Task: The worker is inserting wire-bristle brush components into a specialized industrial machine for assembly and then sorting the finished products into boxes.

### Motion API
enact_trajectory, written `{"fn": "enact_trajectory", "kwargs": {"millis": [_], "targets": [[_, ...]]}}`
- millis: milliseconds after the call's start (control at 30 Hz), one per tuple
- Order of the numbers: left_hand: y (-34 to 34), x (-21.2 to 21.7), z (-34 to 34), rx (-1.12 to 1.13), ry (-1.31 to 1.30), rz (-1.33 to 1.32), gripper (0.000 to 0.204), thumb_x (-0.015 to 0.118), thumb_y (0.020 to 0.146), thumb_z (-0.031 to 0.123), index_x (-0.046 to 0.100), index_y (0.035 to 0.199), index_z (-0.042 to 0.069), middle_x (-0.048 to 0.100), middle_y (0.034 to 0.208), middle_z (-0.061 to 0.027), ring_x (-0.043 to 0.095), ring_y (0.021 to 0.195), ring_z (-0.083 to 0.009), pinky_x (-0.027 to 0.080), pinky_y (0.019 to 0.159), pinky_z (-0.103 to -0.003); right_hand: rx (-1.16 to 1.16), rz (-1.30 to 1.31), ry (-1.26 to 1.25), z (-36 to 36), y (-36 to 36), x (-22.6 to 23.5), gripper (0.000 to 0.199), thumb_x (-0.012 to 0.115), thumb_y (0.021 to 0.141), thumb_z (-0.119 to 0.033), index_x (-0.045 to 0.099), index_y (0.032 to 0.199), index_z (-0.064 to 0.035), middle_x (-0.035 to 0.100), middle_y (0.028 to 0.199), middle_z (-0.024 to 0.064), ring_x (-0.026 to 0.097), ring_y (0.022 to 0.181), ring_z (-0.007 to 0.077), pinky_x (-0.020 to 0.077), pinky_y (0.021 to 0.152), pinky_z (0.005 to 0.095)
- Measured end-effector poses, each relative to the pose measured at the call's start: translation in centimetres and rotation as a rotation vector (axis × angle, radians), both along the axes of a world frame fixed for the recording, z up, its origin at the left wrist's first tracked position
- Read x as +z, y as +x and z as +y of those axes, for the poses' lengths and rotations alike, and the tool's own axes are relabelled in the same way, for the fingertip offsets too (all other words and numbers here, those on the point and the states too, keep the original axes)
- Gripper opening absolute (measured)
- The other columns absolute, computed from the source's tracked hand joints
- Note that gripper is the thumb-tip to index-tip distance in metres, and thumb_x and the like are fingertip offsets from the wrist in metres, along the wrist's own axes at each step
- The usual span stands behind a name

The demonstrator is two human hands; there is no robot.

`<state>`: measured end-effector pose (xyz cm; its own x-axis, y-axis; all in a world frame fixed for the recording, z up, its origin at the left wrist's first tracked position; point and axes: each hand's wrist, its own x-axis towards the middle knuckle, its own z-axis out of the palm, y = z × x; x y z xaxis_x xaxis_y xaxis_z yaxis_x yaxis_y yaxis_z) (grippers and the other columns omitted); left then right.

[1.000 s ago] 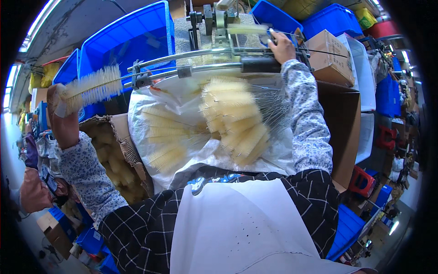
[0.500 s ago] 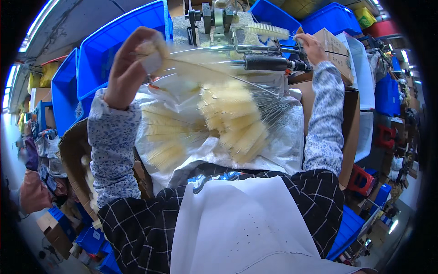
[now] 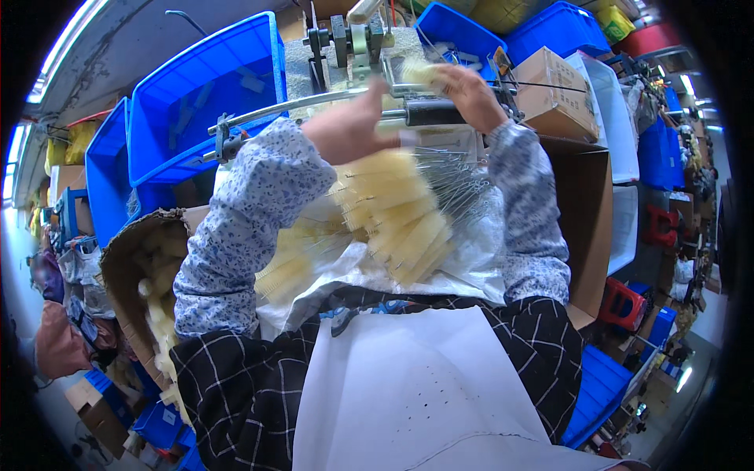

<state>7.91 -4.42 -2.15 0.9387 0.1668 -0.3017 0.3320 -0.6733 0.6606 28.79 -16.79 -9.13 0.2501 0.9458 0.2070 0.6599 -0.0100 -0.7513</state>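
My right hand (image 3: pixel 473 96) is closed around a brush with pale yellow bristles (image 3: pixel 420 74), just in front of the metal machine (image 3: pixel 360 51). My left hand (image 3: pixel 349 125), smeared by motion, is over the machine's front bar with its thumb, wrapped in white at the tip, held away from the fingers. Nothing shows in it. Below both hands, a pile of yellow-bristled brushes (image 3: pixel 393 212) with thin wire stems (image 3: pixel 455 180) lies on a white plastic sheet (image 3: pixel 479 267) across my lap. More brushes (image 3: pixel 287 267) lie to the left, partly under my left forearm.
A large blue bin (image 3: pixel 208 102) with a few pale pieces stands left of the machine. An open cardboard box (image 3: pixel 129 259) holding pale pieces is by my left arm. Behind the machine is another blue bin (image 3: pixel 455 35); a cardboard box (image 3: pixel 554 94) stands at right.
My left hand has swung right and down toward the machine, and the brush it held no longer shows in it. My right hand has moved left with its brush.
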Motion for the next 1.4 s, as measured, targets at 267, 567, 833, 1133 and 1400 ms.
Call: {"fn": "enact_trajectory", "kwargs": {"millis": [267,567,833,1133,1400], "targets": [[-1.3,-5.2,-5.7,-0.298,0.221,0.472,0.096,0.055,0.061,0.067,0.013,0.133,0.017,0.021,0.131,-0.0245,0.034,0.114,-0.0417,0.025,0.090,-0.061,-0.451,-0.803,-0.095,5.1,-0.3,-3.9,0.030,0.052,0.072,-0.013,0.057,0.099,-0.0254,0.054,0.082,0.0015,0.048,0.083,0.0215,0.0379,0.072,0.0365],[-3.8,-6.3,-7.2,-0.239,0.257,0.361,0.091,0.054,0.066,0.062,0.016,0.132,0.014,0.019,0.132,-0.0255,0.033,0.113,-0.0452,0.026,0.089,-0.061,-0.437,-0.785,-0.099,5.5,-0.1,-4.1,0.031,0.051,0.074,-0.012,0.058,0.101,-0.0251,0.055,0.085,0.0016,0.049,0.085,0.0220,0.0371,0.075,0.0356],[-7.7,-1.4,-0.9,-0.227,-0.117,0.253,0.074,0.055,0.076,0.043,0.018,0.130,0.009,0.034,0.124,-0.0237,0.035,0.115,-0.0336,0.028,0.095,-0.048,-0.368,-0.760,-0.179,6.1,0.9,-4.1,0.036,0.048,0.077,-0.011,0.056,0.107,-0.0286,0.052,0.089,0.0023,0.044,0.092,0.0202,0.0302,0.084,0.0380],[-19.4,-7.5,7.6,0.089,0.335,0.483,0.062,0.060,0.070,0.026,0.032,0.122,0.008,0.045,0.113,-0.0207,0.046,0.103,-0.0354,0.037,0.089,-0.039,-0.305,-0.994,0.006,6.6,3.3,-5.9,0.039,0.045,0.079,-0.012,0.049,0.115,-0.0254,0.050,0.105,0.0069,0.039,0.106,0.0210,0.0211,0.092,0.0456],[-20.7,-10.1,7.9,0.087,0.418,0.548,0.055,0.061,0.066,0.014,0.041,0.117,0.008,0.047,0.112,-0.0190,0.047,0.102,-0.0325,0.038,0.087,-0.037,-0.614,-0.608,-0.229,1.5,4.5,-5.3,0.048,0.058,0.072,-0.027,0.047,0.115,-0.0114,0.051,0.110,0.0077,0.046,0.103,0.0248,0.0325,0.085,0.0422]]}}
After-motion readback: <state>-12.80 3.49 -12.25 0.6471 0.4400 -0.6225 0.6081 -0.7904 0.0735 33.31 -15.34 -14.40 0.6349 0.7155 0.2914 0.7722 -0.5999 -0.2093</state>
